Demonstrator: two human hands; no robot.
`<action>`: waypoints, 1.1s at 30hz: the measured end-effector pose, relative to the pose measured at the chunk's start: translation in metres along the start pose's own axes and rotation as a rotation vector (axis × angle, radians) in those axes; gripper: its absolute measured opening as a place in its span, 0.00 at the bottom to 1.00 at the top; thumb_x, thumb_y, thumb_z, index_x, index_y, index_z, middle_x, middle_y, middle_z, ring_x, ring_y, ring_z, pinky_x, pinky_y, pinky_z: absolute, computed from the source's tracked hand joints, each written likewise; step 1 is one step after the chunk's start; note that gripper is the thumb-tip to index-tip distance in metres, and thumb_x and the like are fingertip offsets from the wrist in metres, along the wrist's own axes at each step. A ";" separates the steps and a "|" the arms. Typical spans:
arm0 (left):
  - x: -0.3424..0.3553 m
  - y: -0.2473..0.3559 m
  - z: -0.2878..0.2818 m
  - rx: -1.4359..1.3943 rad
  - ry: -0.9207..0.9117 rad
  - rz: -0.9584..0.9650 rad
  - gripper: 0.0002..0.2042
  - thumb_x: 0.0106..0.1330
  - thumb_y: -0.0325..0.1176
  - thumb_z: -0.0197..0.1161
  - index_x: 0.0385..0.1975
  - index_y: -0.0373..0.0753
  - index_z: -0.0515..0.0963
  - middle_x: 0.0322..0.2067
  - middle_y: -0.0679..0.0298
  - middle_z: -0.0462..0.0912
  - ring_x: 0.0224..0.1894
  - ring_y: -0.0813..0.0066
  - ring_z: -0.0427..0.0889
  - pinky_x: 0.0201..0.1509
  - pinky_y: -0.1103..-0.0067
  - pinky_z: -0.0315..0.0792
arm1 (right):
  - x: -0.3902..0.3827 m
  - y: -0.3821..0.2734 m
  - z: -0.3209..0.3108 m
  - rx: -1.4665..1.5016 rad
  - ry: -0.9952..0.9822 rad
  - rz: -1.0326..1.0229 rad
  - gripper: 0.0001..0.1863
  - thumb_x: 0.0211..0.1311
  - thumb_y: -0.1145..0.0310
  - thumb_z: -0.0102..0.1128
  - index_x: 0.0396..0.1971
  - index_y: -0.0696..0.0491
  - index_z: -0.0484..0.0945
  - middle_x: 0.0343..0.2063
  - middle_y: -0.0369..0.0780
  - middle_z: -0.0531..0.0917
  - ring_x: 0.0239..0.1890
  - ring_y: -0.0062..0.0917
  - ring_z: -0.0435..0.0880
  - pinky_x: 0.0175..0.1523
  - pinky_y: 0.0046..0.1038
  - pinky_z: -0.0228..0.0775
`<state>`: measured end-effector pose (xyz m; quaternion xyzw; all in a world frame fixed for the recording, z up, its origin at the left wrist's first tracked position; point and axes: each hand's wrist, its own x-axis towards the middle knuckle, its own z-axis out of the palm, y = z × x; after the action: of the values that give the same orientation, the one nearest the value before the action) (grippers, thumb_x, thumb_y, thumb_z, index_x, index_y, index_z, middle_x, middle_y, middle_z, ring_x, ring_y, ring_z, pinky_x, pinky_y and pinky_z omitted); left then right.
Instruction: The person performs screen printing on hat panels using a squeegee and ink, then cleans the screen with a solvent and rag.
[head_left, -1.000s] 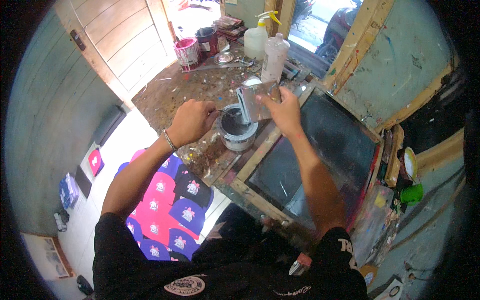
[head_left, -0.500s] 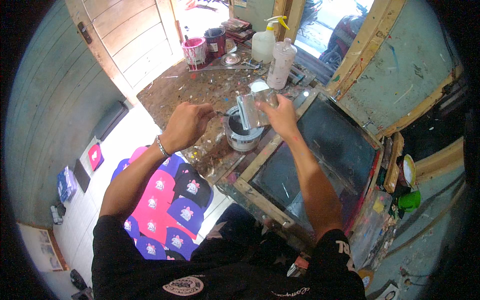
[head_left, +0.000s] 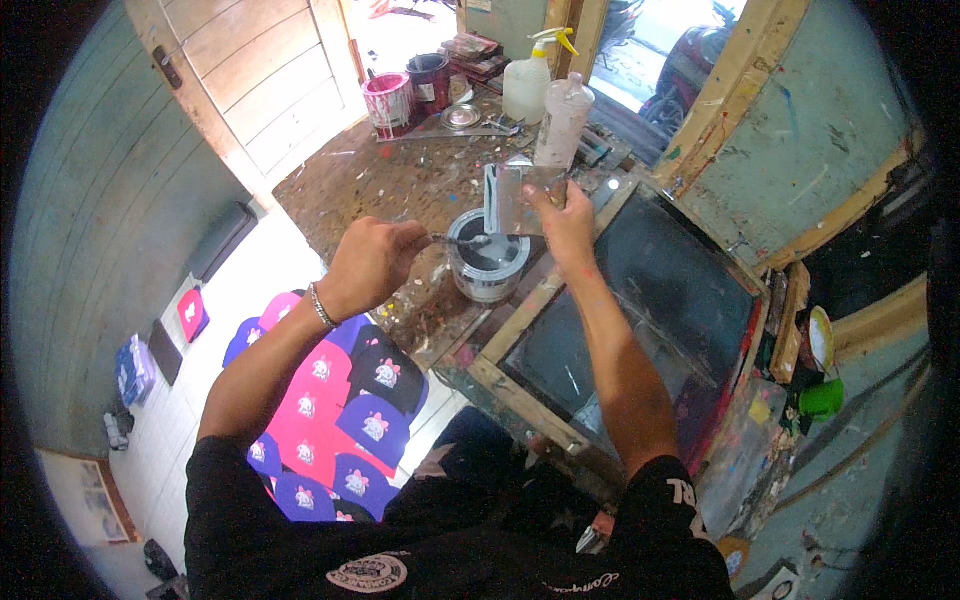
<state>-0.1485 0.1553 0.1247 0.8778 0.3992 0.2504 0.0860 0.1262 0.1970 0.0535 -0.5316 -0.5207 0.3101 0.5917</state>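
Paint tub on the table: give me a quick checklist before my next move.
1. Tub upright on the table: ok.
2. Tub open, with paint visible inside: ok.
3. Stick held in the left hand, reaching over the tub's opening: ok.
4. Squeegee gripped in the right hand: ok.
5. Squeegee clear of the tub's rim: cannot tell; they overlap in this view.
6. Enough paint left: cannot tell; its depth is hidden.

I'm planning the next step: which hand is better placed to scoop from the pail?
Probably the left hand: its thin tool extends over the open pail, while the right hand holds a wide squeegee.
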 end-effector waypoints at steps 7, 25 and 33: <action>0.008 0.005 -0.013 -0.061 0.034 -0.046 0.06 0.62 0.30 0.63 0.27 0.35 0.80 0.22 0.45 0.77 0.26 0.45 0.79 0.30 0.61 0.72 | 0.008 -0.001 -0.011 0.237 -0.045 -0.109 0.15 0.59 0.70 0.70 0.44 0.58 0.79 0.39 0.37 0.85 0.40 0.20 0.81 0.49 0.26 0.71; 0.003 0.017 -0.050 -0.129 -0.004 -0.163 0.08 0.65 0.28 0.62 0.29 0.29 0.79 0.18 0.45 0.70 0.17 0.54 0.64 0.25 0.67 0.64 | -0.013 -0.010 -0.035 0.025 -0.322 -0.199 0.22 0.52 0.84 0.69 0.46 0.54 0.73 0.44 0.35 0.79 0.48 0.19 0.78 0.54 0.24 0.72; 0.006 0.017 -0.052 -0.168 0.003 -0.175 0.07 0.66 0.29 0.63 0.32 0.30 0.81 0.16 0.47 0.69 0.16 0.66 0.62 0.24 0.69 0.63 | -0.014 -0.005 -0.033 -0.013 -0.286 -0.271 0.21 0.51 0.85 0.68 0.45 0.54 0.73 0.45 0.35 0.79 0.50 0.19 0.77 0.55 0.23 0.71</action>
<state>-0.1609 0.1458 0.1778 0.8289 0.4520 0.2757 0.1805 0.1525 0.1728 0.0573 -0.4109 -0.6681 0.2968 0.5447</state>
